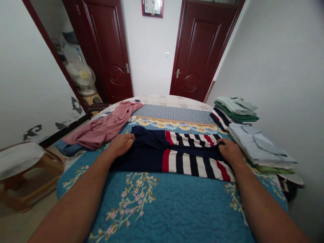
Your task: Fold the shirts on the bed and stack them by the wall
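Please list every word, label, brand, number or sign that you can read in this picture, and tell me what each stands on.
No text is readable anywhere.
Red-framed rectangular panel on the white wall: small marks, too blurred to read; its top is cut off.
White electric fan with a yellow hub: too blurred to tell whether the hub bears lettering.
Navy garment with red, black and cream stripes: no lettering visible.

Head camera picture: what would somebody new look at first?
Probably the striped garment first, red, white and dark, stretched across the middle of the blue flowered cover, the left hand holding its navy end and the right hand its striped end. Next come the pink garment, rumpled at the left, and the folded clothes stacked at the right.
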The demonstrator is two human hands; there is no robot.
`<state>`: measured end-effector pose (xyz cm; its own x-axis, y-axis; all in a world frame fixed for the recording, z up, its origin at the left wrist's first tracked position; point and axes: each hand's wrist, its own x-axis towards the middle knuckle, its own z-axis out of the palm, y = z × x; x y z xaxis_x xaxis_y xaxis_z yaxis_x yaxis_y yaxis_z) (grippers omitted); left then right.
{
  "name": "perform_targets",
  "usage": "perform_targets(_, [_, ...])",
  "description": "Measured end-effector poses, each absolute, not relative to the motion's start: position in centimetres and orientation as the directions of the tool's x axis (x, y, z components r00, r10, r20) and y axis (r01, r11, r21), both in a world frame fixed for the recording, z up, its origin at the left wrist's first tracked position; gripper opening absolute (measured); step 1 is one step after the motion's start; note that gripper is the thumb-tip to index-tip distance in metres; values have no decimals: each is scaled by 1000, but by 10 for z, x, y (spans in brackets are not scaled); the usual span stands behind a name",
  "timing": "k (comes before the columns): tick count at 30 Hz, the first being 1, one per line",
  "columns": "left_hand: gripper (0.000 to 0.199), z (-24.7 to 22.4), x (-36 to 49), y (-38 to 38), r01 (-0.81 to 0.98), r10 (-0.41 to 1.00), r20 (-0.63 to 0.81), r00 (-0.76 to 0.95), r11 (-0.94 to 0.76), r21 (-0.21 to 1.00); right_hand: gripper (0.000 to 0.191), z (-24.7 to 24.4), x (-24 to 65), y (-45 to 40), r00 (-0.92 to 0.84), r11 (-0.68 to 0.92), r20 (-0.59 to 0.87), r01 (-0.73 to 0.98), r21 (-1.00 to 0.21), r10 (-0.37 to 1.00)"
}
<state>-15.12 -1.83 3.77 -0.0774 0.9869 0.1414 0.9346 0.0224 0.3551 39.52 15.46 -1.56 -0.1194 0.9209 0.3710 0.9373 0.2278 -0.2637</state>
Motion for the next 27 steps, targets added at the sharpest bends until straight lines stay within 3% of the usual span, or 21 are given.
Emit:
perform_targets(3, [31, 43, -156, -11, 907, 990, 101, -101, 50, 418, 32, -17, 400, 157, -163, 253, 328, 934, -251, 930])
perform_targets(7, [22, 46, -157, 5, 885, 950, 111, -291, 224, 407, 27, -20, 408, 163, -190, 264, 287, 932, -246, 939])
perform_targets(12, [41, 35, -165, 35, 802, 858, 147, -492, 381, 460, 23, -19, 414, 164, -100, 118, 248, 991, -59, 964])
perform_targets(16, [36, 24, -177, 52, 783, 877, 113, -468, 352, 512, 26, -14, 413, 158, -55, 50, 305, 998, 25, 951])
perform_targets(20, [18, 15, -187, 58, 794, 906, 110, -408, 293, 533, 29, -6, 396, 150, -144, 150, 418, 989, 20, 897])
perform_targets(27, [16, 3, -205, 53, 755, 909, 116, -400, 254, 605, 28, 18, 312, 145, -374, 468, 416, 870, -152, 829])
